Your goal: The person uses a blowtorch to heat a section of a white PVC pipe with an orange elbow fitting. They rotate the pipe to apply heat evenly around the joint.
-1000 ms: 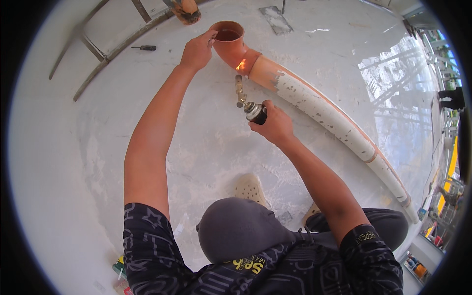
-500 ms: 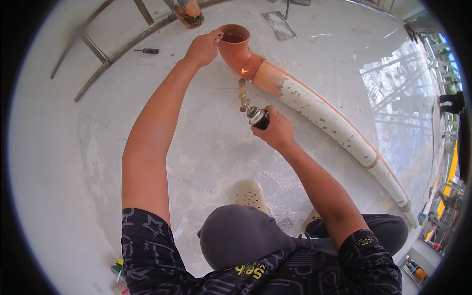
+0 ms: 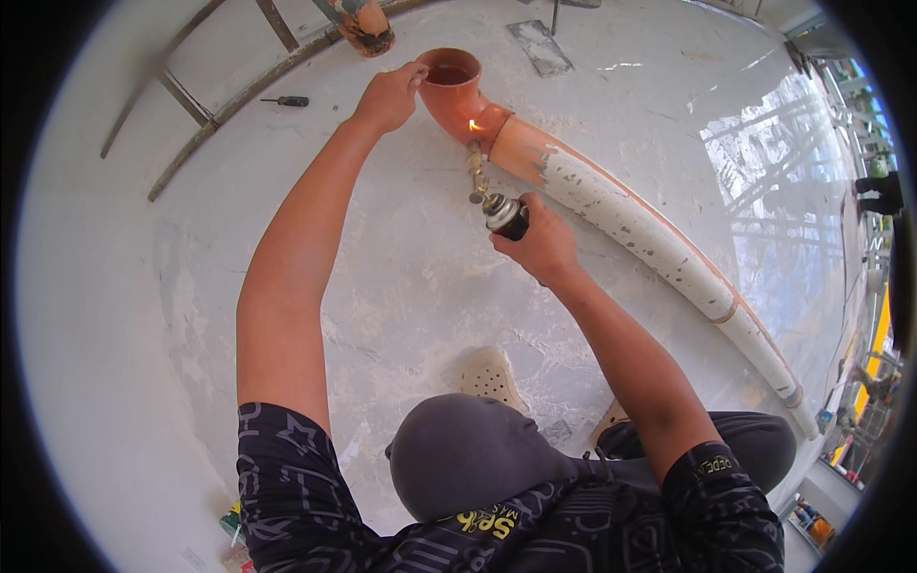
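An orange pipe elbow [image 3: 453, 103] sits on the end of a long pipe [image 3: 611, 215], whose orange surface is mostly covered in chipped white paint. My left hand [image 3: 390, 98] pinches the rim of the elbow's open mouth. In my right hand [image 3: 543, 239] is a gas torch [image 3: 506, 217], a dark canister with a brass burner [image 3: 476, 172] on top. Its nozzle points at the elbow close to the joint, and a small flame [image 3: 473, 125] shows against the elbow's side. My right fingers wrap round the canister.
A wooden ladder-like frame [image 3: 181, 95] lies at the far left, with a screwdriver [image 3: 286, 100] beside it. Another orange pipe piece [image 3: 363, 27] stands at the back. A flat grey plate [image 3: 540, 48] lies on the dusty floor. My pale clog [image 3: 490, 374] is near the middle.
The torch has moved slightly up and right, its flame now higher on the elbow. The elbow's mouth has shifted slightly left with my left hand.
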### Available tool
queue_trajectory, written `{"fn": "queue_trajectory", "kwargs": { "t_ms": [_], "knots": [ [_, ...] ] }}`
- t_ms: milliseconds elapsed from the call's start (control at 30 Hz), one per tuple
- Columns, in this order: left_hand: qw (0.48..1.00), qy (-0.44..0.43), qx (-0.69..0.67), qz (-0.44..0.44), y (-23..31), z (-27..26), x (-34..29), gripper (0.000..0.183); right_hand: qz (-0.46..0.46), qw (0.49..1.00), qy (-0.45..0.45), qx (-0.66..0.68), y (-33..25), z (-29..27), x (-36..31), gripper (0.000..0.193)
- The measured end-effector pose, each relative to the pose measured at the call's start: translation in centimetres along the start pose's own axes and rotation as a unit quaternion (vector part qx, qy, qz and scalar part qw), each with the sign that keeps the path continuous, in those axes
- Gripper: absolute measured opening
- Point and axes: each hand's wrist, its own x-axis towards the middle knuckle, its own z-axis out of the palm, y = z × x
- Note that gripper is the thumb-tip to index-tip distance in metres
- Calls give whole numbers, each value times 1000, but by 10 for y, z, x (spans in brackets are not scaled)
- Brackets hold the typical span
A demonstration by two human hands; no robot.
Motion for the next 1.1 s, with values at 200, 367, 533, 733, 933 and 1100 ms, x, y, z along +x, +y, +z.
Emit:
{"fn": "queue_trajectory", "kwargs": {
  "t_ms": [200,367,533,733,933,1100],
  "knots": [
    [1000,-4,0,-1,5,-6,-9,29,15,1000,-10,3,-4,-10,-3,73],
    [1000,-14,4,-13,10,-14,-18,32,11,1000,-8,10,-12,-12,-9,73],
    [999,-23,-4,-31,14,-19,-25,32,14,1000,-23,-2,-17,-7,-16,70],
    [999,-19,-11,-32,12,-18,-29,33,9,999,-28,-13,-15,3,-26,67],
    [999,-20,-10,-32,13,-20,-31,33,2,1000,-21,-8,-9,4,-30,68],
    [1000,-16,-4,-16,14,-20,-31,31,4,1000,-10,7,-4,-3,-32,68]
  ]
}}
